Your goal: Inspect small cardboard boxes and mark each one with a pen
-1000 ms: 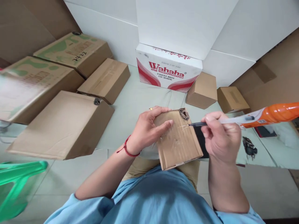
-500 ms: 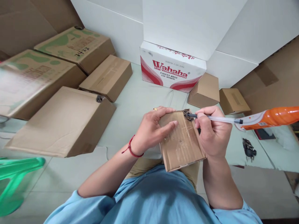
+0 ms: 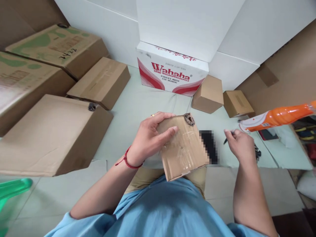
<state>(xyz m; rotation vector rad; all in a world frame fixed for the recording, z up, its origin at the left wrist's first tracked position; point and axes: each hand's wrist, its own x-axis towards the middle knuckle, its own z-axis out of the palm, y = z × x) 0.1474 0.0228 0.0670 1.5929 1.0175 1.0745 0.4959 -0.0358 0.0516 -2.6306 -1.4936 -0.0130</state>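
Observation:
My left hand (image 3: 150, 136) grips a small taped cardboard box (image 3: 184, 149) resting on my lap, thumb on its far edge and fingers across its top. One far corner of the box is torn and dark. My right hand (image 3: 240, 144) is off to the right of the box, fingers curled around a pen (image 3: 228, 138) with its dark tip pointing left. The hand is clear of the box by a hand's width.
Several brown cardboard boxes (image 3: 53, 131) lie on the pale floor at left. A white and red "Wahaha" carton (image 3: 170, 70) stands against the wall, two small boxes (image 3: 208, 93) to its right. An orange and white bottle (image 3: 278, 117) juts in at right. A green stool (image 3: 12, 189) shows lower left.
My right hand has pulled the pen away from the box's torn corner and moved to the right. The left hand keeps its hold on the box.

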